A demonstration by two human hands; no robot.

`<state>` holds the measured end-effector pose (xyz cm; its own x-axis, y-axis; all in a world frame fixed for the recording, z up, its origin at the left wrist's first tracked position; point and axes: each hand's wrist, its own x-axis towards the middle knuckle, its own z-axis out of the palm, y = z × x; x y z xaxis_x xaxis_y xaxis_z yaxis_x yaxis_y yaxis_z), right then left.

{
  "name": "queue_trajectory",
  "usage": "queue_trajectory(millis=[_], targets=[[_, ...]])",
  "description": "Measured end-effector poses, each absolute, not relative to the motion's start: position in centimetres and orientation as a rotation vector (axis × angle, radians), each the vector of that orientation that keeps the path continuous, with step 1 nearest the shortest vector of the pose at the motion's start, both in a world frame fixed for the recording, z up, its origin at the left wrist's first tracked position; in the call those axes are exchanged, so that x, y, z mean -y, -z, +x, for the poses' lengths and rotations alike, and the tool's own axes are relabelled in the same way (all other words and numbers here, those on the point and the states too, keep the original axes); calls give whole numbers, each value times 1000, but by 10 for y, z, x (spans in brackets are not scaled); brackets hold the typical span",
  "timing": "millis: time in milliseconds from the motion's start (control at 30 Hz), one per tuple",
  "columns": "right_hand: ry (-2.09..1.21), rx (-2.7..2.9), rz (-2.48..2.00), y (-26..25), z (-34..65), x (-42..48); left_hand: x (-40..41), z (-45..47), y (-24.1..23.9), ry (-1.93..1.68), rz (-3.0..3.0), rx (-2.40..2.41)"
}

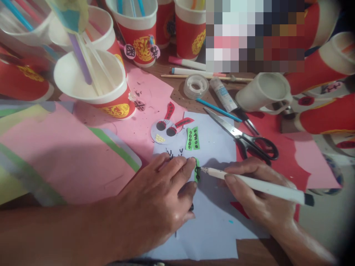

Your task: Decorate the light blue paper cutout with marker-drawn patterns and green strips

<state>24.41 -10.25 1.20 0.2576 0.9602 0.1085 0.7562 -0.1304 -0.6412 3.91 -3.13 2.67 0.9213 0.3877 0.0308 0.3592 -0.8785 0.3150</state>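
My right hand (259, 188) grips a white marker (257, 183) with a dark end, its tip touching a small green paper strip (197, 173) marked with black circles. My left hand (169, 188) lies bent over the blue-grey paper (213, 229), fingertips pressing the strip down and covering part of it. A small black thing (191, 207) peeks out between its fingers; I cannot tell what it is. Above the hands are a pair of green cutouts (193, 139) with black dots and a paper face (166, 131) with black eyes and red ears.
Black-handled scissors (244, 136), a glue stick (222, 94), clear tape (196, 87) and a white mug (264, 92) stand or lie beyond the paper. Red paper cups (94, 85) with straws crowd the back. Pink paper (83, 159) covers the left; red paper (277, 136) lies right.
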Motion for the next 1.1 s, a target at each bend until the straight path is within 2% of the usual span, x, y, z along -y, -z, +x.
queue_trajectory(millis=[733,967,1100], targets=[[-486,1561,-1953,-13,245,105,29,37,-25,-78,2798,-466],[-768,1133,-1775,-14,241,103,28,38,-27,-104,2765,-496],[-755,1149,-1773,-12,243,104,28,38,-25,-116,2772,-460]])
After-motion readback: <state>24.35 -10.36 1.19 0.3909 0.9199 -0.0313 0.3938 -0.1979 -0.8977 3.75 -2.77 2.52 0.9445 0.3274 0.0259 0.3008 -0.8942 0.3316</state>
